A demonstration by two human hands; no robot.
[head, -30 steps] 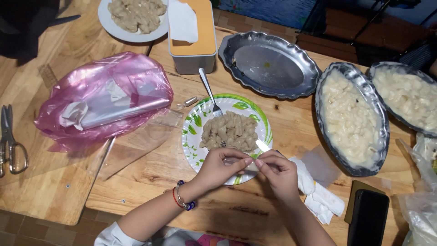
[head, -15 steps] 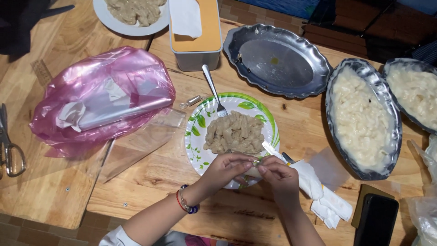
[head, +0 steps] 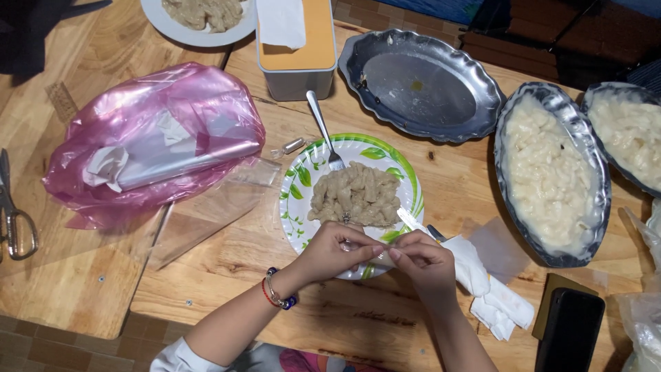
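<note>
Both hands, left hand [head: 330, 249] and right hand [head: 420, 260], pinched one thin white wrapper [head: 387, 256] over the leaf-patterned paper plate [head: 297, 207]; its beige filling pile [head: 354, 195] looked mostly unused.

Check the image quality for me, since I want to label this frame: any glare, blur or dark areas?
Head view: sharp overall; glare on the empty metal tray and pink plastic bag; top right corner falls dark; both hands evenly lit, slight softness at the fingers.
</note>
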